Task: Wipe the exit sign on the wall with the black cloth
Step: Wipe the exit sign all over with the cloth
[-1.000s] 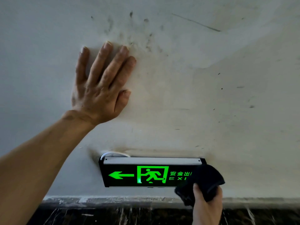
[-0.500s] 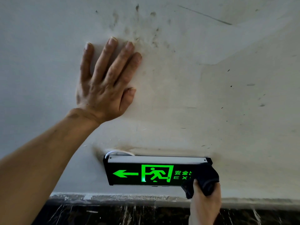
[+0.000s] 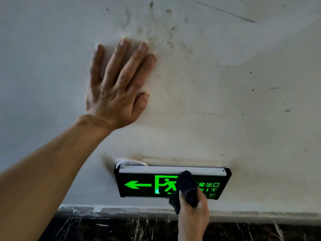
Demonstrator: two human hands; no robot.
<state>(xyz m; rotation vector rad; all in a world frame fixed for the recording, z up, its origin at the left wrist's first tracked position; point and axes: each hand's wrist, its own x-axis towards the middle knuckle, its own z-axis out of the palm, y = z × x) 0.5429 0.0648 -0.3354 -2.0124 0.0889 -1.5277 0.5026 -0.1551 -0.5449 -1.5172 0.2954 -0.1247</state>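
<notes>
While the right hand grips the bunched black cloth, its fingers curled tight around the fabric, the wad presses on the middle of the black rectangular exit sign with green lit arrow and running figure. That sign sits low on the scuffed off-white wall, just above the dark marbled skirting along the wall's bottom edge, with a thin white cable looping at its top left corner.

Up the wall, the left hand lies flat, fingers spread and palm against the plaster, bracing the body.

To do this stroke well, I'd say: keep even pressure, run the cloth in long passes along the face towards the left edge, then catch the pale top strip and the corners, without snagging that cable.

Compared with 0.5 s ago, the cloth has slid left! It was covering the sign's right end; now it hides the figure's right side, and the green lettering on the right is showing again. The left hand has barely shifted.
</notes>
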